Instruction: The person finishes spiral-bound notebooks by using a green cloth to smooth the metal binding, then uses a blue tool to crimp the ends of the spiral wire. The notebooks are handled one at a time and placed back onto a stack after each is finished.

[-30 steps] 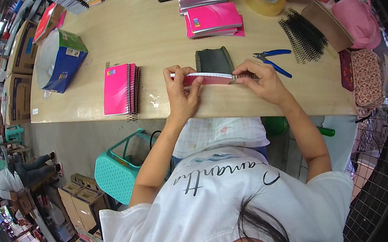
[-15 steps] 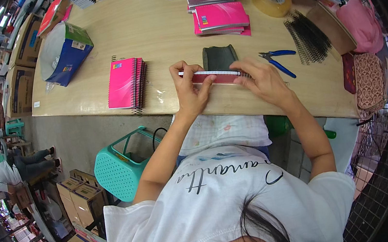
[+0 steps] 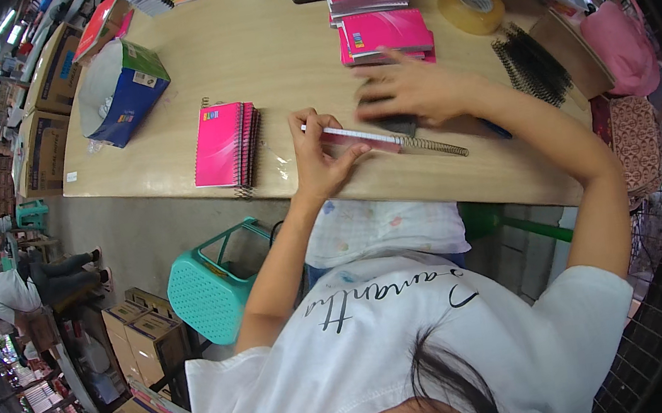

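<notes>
My left hand [image 3: 317, 162] pinches a small notebook [image 3: 364, 138] on edge between thumb and fingers, above the table's near side. From its right end a dark spiral binding coil [image 3: 438, 145] sticks out, apparently partly threaded along the edge. Slightly blurred, my right hand [image 3: 421, 93] is off the notebook, its fingers spread, and nothing shows in it. Beneath that hand a dark grooved block [image 3: 400, 125] is mostly covered. Blue-handled pliers [image 3: 496, 129] lie largely hidden under my right forearm. To the left rests a pile of pink spiral notebooks [image 3: 224, 145].
Pink-covered notebook stacks [image 3: 385, 30] stand at the back, beside a roll of tape [image 3: 472, 6]. Loose black coils [image 3: 528, 68] lie at the right near a pink bag [image 3: 619, 43]. A blue-green carton [image 3: 128, 95] sits far left; a teal stool [image 3: 207, 294] stands below the table.
My right hand has let go of the notebook's right end and swung up and away, over the block. The protruding coil now shows. My left hand keeps its hold.
</notes>
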Available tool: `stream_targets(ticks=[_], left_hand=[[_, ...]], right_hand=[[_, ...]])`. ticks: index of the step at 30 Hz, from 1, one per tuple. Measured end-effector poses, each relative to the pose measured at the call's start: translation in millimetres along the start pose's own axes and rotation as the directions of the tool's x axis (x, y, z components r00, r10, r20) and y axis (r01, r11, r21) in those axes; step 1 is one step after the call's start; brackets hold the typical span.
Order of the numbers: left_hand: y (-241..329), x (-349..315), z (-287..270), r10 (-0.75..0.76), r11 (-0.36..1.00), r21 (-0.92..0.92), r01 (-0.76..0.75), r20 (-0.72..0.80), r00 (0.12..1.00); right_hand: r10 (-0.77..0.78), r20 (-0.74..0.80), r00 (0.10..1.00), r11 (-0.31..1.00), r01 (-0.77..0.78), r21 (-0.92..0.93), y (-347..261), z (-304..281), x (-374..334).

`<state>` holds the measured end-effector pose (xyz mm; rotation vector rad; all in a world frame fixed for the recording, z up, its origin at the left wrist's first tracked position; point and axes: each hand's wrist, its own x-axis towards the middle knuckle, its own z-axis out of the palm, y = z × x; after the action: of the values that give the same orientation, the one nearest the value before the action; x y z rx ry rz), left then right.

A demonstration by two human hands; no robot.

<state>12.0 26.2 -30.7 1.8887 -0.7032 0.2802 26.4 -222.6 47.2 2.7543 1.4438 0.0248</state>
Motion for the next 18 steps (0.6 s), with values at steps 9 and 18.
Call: stream_targets(ticks=[9, 18], left_hand=[[-1.0, 3.8, 13.3, 0.025, 0.999, -0.031, -0.025, -0.005, 1.0], [0.3, 6.5, 25.2, 0.028, 0.994, -0.104, -0.03, -0.013, 1.0]], right_hand=[[0.484, 0.057, 0.873, 0.258, -0.204, 0.944, -40.5, -6.0, -49.2], [0.454, -0.039, 0.89, 0.433, -0.182, 0.883, -31.0, 24.3, -55.3]])
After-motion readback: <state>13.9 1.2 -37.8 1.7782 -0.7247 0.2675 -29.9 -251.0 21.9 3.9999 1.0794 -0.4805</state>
